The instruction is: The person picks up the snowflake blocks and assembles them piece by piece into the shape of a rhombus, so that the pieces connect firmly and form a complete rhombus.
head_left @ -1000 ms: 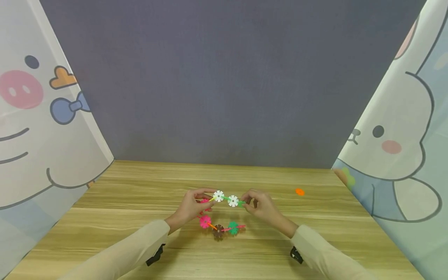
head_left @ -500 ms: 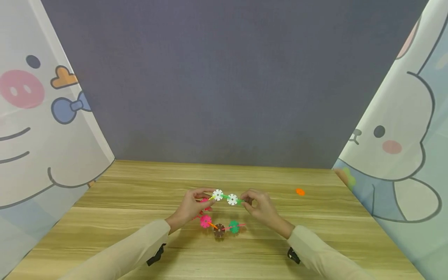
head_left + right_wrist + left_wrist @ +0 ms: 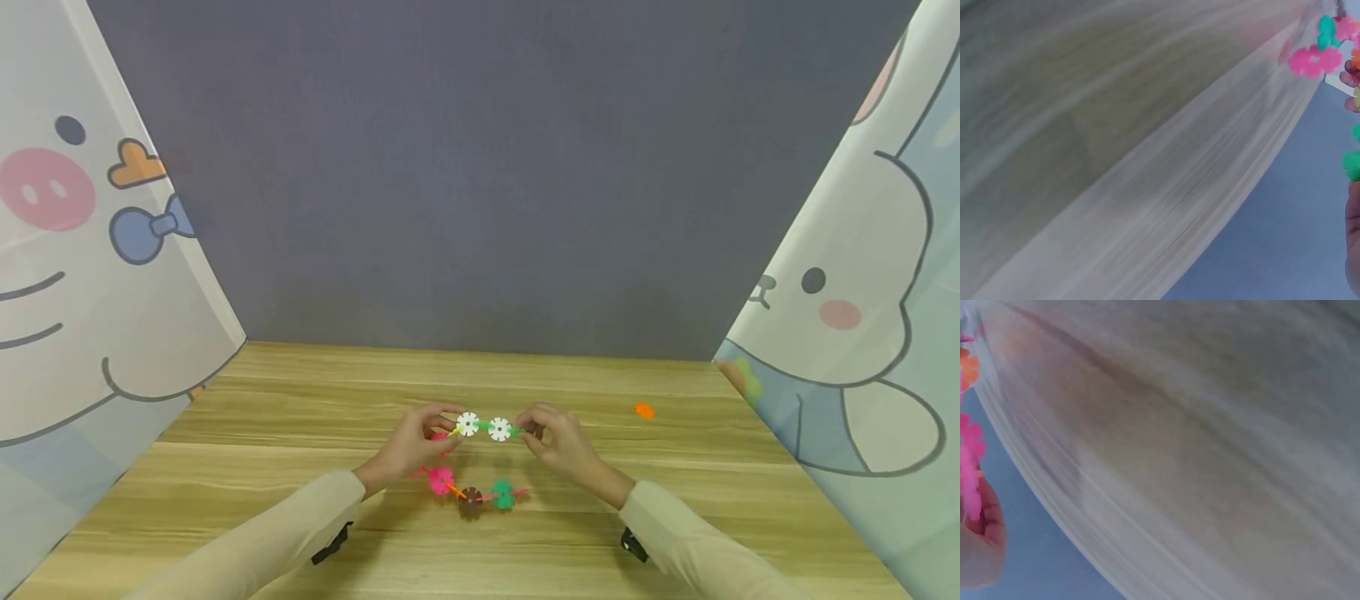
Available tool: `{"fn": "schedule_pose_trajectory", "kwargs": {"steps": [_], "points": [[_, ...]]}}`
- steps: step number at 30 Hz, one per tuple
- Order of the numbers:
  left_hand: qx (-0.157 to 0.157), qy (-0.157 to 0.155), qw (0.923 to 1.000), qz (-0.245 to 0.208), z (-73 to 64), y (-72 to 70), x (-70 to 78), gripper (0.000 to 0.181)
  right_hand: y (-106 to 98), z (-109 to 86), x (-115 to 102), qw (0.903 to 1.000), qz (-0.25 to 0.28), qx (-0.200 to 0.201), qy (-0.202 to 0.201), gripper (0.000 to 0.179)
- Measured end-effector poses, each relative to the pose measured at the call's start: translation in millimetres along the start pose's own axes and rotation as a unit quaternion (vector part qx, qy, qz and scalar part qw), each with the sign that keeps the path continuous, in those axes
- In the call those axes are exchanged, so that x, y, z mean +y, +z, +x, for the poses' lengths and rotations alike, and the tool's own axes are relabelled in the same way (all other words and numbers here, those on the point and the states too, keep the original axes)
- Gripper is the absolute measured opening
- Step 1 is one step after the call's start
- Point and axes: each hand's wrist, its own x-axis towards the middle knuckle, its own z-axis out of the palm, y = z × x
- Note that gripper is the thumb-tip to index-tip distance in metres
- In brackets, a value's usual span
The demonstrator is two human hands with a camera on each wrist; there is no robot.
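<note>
A chain of slotted snowflake discs hangs between my two hands in the head view. My left hand (image 3: 408, 446) pinches it beside a white disc (image 3: 468, 424), near a yellow one seen edge-on. At the right end, my right hand (image 3: 561, 442) pinches a green disc (image 3: 516, 432), partly covered by the fingers. A second white disc (image 3: 499, 429) links in between. From the left hand the chain curves down and back right through a pink disc (image 3: 441, 480), a brown disc (image 3: 470, 501) and a teal disc (image 3: 503, 495), ending in a pinkish disc seen edge-on.
A loose orange disc (image 3: 644, 410) lies on the wooden table (image 3: 300, 400), to the right of my right hand. A dark grey panel (image 3: 480, 183) rises behind the table. Cartoon-printed cloths (image 3: 847, 250) stand at both sides.
Over the last half second the chain has dipped slightly toward me. Both hands keep their pinch and have barely moved. The loose orange disc stays put.
</note>
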Motion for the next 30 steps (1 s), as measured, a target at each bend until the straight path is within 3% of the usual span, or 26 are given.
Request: {"fn": "schedule_pose_trajectory", "kwargs": {"steps": [4, 11, 21, 26, 30], "points": [[-0.006, 0.011, 0.9996, 0.024, 1.6, 1.3, -0.2, 0.038, 0, 0.6, 2, 1.0, 0.002, -0.008, 0.003, 0.022], [-0.017, -0.013, 0.9997, 0.014, 7.3, 2.6, 0.8, 0.035, -1, 4.6, 6, 0.9999, 0.002, -0.006, -0.015, 0.025], [-0.06, 0.001, 0.998, 0.021, 17.1, 5.7, 0.3, 0.039, -2, 7.6, 3, 0.9998, -0.001, -0.01, -0.016, 0.022], [-0.086, 0.002, 0.9963, -0.01, 21.1, 10.8, 0.6, 0.047, 0, 8.5, 4, 0.9994, 0.001, -0.018, -0.029, 0.023], [-0.092, 0.006, 0.9953, -0.032, 22.4, 14.7, 2.4, 0.043, 1, 8.9, 3, 0.9993, -0.002, -0.017, -0.034, 0.024]]}}
